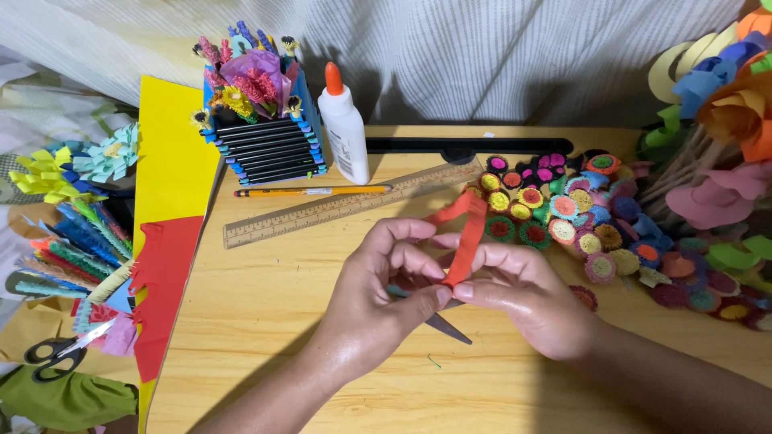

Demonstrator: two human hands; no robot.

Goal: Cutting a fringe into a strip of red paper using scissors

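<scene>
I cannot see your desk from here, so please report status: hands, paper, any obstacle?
Left hand and right hand both pinching red paper strip. Scissors lying under hands. Nothing blocking.

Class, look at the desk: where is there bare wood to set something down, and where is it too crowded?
Bare wood lies below the ruler, between the red paper sheet and the left hand, and along the near edge of the table. The right side is crowded with paper flower discs; the back holds the glue bottle and pencil.
</scene>
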